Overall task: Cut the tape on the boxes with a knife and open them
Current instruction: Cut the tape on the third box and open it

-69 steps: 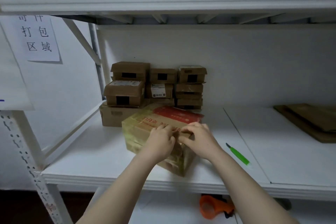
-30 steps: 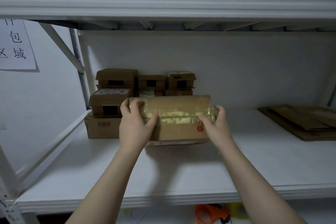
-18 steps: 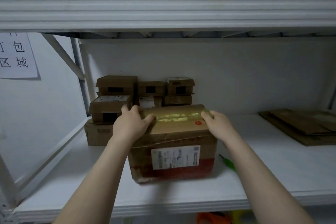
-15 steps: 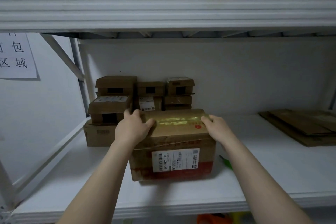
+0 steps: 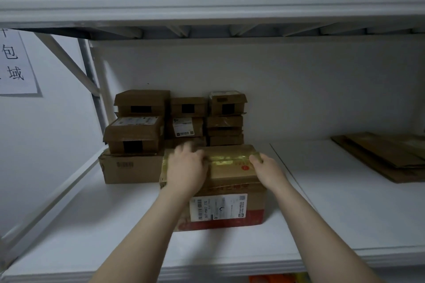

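the box (image 5: 232, 179) stands on the white shelf (image 5: 92, 225), near its middle, with its labelled face toward the person and a glossy yellowish band of tape (image 5: 227, 159) running left to right across its top. the tape looks uncut and the flaps closed, so the job on this box is probably only starting.

the left hand (image 5: 186, 167) lies palm down over the top left of the box. its fingertips are blurred at the far edge, so i cannot tell whether that grip hooks the edge or just presses flat. the right hand (image 5: 268, 170) has its fingers curled onto the top right edge, a narrow grip on the box at the end of the tape.

just behind, at the far left, is a stack of small boxes (image 5: 161, 122), close to the left fingertips. flattened cardboard (image 5: 386, 156) lies well apart at the far right.

risks: a push away from the person could knock the stack. the shiny tape may let a hand slide. no knife shows, so one hand must let go to find it, and a blade run along the tape toward the steadying hand could nick it.
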